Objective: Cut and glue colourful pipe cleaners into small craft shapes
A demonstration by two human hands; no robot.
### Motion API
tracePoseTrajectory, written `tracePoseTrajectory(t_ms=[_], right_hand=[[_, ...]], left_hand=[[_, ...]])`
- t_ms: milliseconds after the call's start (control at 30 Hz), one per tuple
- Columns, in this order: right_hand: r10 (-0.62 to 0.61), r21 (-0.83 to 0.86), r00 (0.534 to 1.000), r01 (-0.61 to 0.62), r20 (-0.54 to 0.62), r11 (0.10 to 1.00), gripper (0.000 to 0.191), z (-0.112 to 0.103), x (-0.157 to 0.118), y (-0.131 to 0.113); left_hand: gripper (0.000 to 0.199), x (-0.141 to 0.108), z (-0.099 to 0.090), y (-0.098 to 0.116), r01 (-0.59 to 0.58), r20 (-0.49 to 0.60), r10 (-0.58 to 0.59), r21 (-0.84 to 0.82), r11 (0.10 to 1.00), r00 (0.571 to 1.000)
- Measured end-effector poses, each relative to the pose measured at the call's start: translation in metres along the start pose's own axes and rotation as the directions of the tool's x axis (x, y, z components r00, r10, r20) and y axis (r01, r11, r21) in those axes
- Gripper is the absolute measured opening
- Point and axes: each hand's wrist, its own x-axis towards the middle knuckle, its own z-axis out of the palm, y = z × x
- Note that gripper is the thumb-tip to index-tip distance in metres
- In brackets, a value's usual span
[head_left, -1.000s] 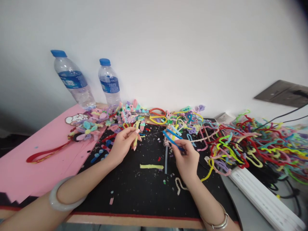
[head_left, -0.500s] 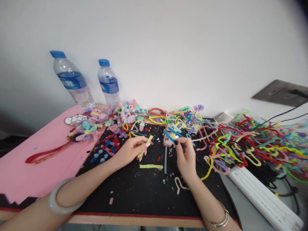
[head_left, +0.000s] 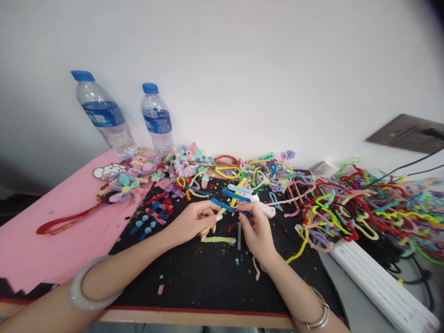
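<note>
Over the black mat (head_left: 194,282), my left hand (head_left: 196,219) pinches a pale yellow strip (head_left: 208,228). Close by on the right, my right hand (head_left: 255,226) is closed on a blue strip (head_left: 224,205), whose far end reaches to the top of the yellow one. Another blue strip (head_left: 236,195) and a light blue one (head_left: 239,188) lie just behind. A pink tool (head_left: 266,209) rests behind my right hand, partly hidden by it. One more pale yellow strip (head_left: 218,239) lies flat on the mat below my hands.
Two water bottles (head_left: 100,115) (head_left: 157,115) stand by the wall. Scissors (head_left: 227,172) lie among fuzzy pieces at the back. Tangled fuzzy stems (head_left: 347,199) and a white power strip (head_left: 381,286) occupy the right. Pink paper (head_left: 69,203) covers the left.
My right hand has moved left with the blue strip, bringing it to the yellow strip in my left hand. More of the pink tool now shows.
</note>
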Motion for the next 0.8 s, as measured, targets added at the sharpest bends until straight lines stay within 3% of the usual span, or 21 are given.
tracePoseTrajectory(t_ms=[367, 800], right_hand=[[0.050, 0.039, 0.999, -0.049, -0.004, 0.998, 0.007, -0.0007, 0.0006, 0.0030], [0.067, 0.031, 0.998, -0.067, 0.016, 0.997, 0.007, -0.0037, 0.0018, 0.0020]], left_hand=[[0.026, 0.0006, 0.0001, 0.0011, -0.004, 0.000, 0.004, -0.065, 0.998, 1.000], [0.022, 0.0002, -0.0030, 0.0003, -0.005, 0.018, 0.004, 0.023, 1.000, 1.000]])
